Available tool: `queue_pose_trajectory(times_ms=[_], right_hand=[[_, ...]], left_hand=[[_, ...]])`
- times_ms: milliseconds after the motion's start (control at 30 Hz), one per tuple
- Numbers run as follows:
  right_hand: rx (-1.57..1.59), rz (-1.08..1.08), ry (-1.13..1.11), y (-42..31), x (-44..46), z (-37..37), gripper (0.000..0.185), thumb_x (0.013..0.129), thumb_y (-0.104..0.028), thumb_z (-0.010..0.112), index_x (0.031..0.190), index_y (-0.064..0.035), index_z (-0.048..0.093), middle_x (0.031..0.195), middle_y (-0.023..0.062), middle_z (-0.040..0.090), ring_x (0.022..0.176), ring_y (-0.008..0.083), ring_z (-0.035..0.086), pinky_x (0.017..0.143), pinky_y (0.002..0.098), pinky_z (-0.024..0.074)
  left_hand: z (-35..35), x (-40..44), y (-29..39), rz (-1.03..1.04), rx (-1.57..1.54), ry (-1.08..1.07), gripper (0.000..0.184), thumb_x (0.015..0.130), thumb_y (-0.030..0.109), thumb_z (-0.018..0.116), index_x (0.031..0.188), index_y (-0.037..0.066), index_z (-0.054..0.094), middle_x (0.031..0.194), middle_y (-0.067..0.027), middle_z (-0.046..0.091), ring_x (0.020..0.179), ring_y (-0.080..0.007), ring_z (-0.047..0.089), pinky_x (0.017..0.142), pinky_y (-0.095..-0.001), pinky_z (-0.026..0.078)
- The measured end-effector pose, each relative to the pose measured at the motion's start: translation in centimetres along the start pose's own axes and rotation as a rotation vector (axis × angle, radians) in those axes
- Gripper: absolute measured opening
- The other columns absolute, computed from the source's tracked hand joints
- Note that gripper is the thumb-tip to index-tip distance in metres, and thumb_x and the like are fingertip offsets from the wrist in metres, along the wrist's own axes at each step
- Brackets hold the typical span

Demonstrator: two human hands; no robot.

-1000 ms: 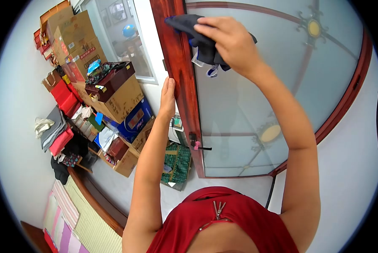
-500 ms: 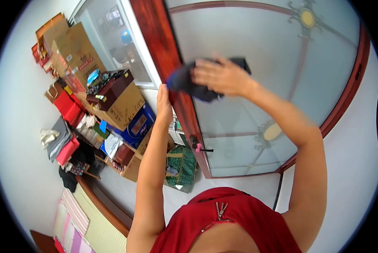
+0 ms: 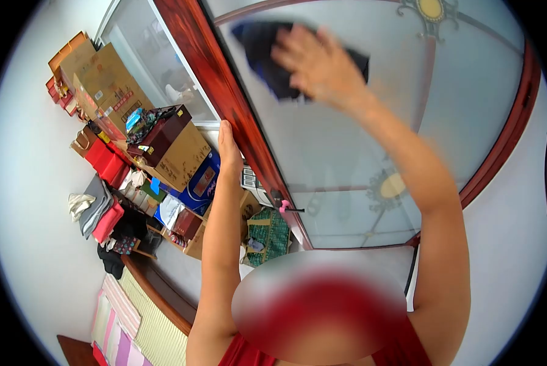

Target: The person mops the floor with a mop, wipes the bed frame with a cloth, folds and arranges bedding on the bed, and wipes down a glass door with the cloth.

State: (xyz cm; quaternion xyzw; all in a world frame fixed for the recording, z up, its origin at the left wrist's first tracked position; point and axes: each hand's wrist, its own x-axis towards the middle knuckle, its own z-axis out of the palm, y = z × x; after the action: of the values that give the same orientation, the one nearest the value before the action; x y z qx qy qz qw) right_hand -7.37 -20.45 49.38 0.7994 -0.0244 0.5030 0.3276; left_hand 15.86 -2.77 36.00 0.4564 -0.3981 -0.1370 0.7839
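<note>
A door with a red-brown wooden frame [image 3: 249, 131] and a frosted glass pane [image 3: 340, 158] stands in front of me. My right hand [image 3: 322, 67] lies with its fingers spread over a dark cloth [image 3: 261, 52], pressing it against the upper part of the pane. The cloth is black with blue along its edge, and motion blurs both it and the fingers. Lower left, my left hand [image 3: 229, 146] is at the upright edge of the door frame. It grips that edge, its other fingers mostly hidden.
Stacked cardboard boxes [image 3: 111, 85] and a blue box [image 3: 201, 183] stand at the left. A green woven bag [image 3: 268, 235] sits on the floor below the door handle [image 3: 284, 206]. Further left are folded clothes [image 3: 99, 207] and a bed [image 3: 151, 305].
My right hand and the cloth have moved up the glass, off the wooden frame at the left. My left hand stays at the door edge. The view has shifted slightly.
</note>
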Motion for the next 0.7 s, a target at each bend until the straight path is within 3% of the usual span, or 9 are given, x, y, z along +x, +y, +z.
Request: queue_pose_trajectory(times_ms=[67,167,233,300,367,433,500,600,700], right_hand=[[0.181,-0.159,-0.124,-2.9,-5.1,2.0,0.064,0.089,-0.042,0.061,0.147,-0.0209,0.044,0.158,0.0009,0.034,0.15,0.02,0.022,0.123,0.0471,0.012],[0.085,-0.148,-0.276,-1.9,-9.3,1.0,0.061,0.092,-0.039,0.058,0.148,-0.0232,0.043,0.158,-0.0021,0.035,0.15,0.0156,0.023,0.124,0.0461,0.0069],[0.022,-0.034,-0.213,1.8,-11.4,-0.4,0.059,0.093,-0.036,0.057,0.149,-0.0243,0.043,0.158,-0.0026,0.036,0.15,0.0175,0.023,0.122,0.0489,0.0074],[-0.103,0.15,-0.26,6.6,-13.0,-2.8,0.058,0.093,-0.035,0.055,0.15,-0.0254,0.043,0.158,-0.0027,0.036,0.15,0.0195,0.025,0.119,0.0543,0.0116],[-0.344,0.344,-0.107,12.3,-14.8,-5.3,0.056,0.095,-0.036,0.052,0.15,-0.0262,0.043,0.158,-0.0013,0.037,0.15,0.0227,0.025,0.116,0.0583,0.015],[-0.381,0.428,0.285,17.7,-15.8,-7.0,0.053,0.099,-0.036,0.048,0.151,-0.0278,0.041,0.157,-0.0013,0.038,0.148,0.0269,0.027,0.113,0.061,0.0196],[-0.614,0.663,0.328,20.9,-17.0,-7.8,0.05,0.1,-0.034,0.046,0.148,-0.0195,0.044,0.154,0.0057,0.04,0.144,0.0362,0.031,0.111,0.0614,0.0232],[-0.505,0.639,0.497,21.7,-16.1,-5.8,0.048,0.099,-0.031,0.048,0.14,-0.0075,0.047,0.15,0.016,0.041,0.139,0.043,0.033,0.11,0.0601,0.0266],[-0.418,0.63,0.428,16.9,-12.1,-2.6,0.047,0.092,-0.028,0.058,0.13,-0.0011,0.052,0.149,0.0227,0.039,0.137,0.0454,0.034,0.112,0.0576,0.0262]], left_hand=[[-1.3,1.6,-1.4,0.011,0.066,-0.033,0.053,0.107,0.041,0.038,0.139,-0.001,0.047,0.141,-0.0087,0.052,0.126,-0.0186,0.051,0.11,-0.033,0.036],[-1.5,3.0,-2.3,-0.001,0.052,0.001,0.054,0.107,0.042,0.038,0.14,-0.001,0.047,0.141,-0.0088,0.053,0.127,-0.0192,0.05,0.111,-0.0341,0.035],[-0.1,3.8,1.6,-0.395,-0.32,0.168,0.058,0.107,0.043,0.039,0.143,-0.002,0.042,0.145,-0.0105,0.048,0.133,-0.0205,0.045,0.114,-0.0342,0.031],[-0.5,3.5,-2.3,-0.017,0.078,0.006,0.064,0.106,0.043,0.04,0.148,-0.005,0.036,0.152,-0.013,0.04,0.14,-0.0212,0.037,0.118,-0.0328,0.025],[-0.2,4.0,-2.7,-0.031,0.071,0.005,0.064,0.106,0.043,0.04,0.147,-0.006,0.036,0.152,-0.0134,0.04,0.141,-0.0217,0.036,0.118,-0.0331,0.024],[-0.1,4.5,-3.1,-0.02,0.101,0.042,0.062,0.107,0.044,0.038,0.146,-0.004,0.039,0.149,-0.0124,0.043,0.138,-0.0215,0.039,0.116,-0.0335,0.027],[0.0,4.8,-3.8,0.007,0.173,0.108,0.059,0.107,0.045,0.036,0.143,-0.002,0.044,0.144,-0.0099,0.05,0.131,-0.0206,0.047,0.112,-0.0338,0.033],[1.3,5.1,-4.6,0.028,0.177,0.167,0.056,0.107,0.044,0.037,0.139,-0.002,0.047,0.14,-0.0099,0.052,0.129,-0.0206,0.048,0.111,-0.0335,0.035],[1.8,5.9,-5.9,0.07,0.307,0.225,0.049,0.108,0.039,0.038,0.129,-0.003,0.052,0.136,-0.0171,0.05,0.126,-0.0272,0.046,0.109,-0.0372,0.033]])
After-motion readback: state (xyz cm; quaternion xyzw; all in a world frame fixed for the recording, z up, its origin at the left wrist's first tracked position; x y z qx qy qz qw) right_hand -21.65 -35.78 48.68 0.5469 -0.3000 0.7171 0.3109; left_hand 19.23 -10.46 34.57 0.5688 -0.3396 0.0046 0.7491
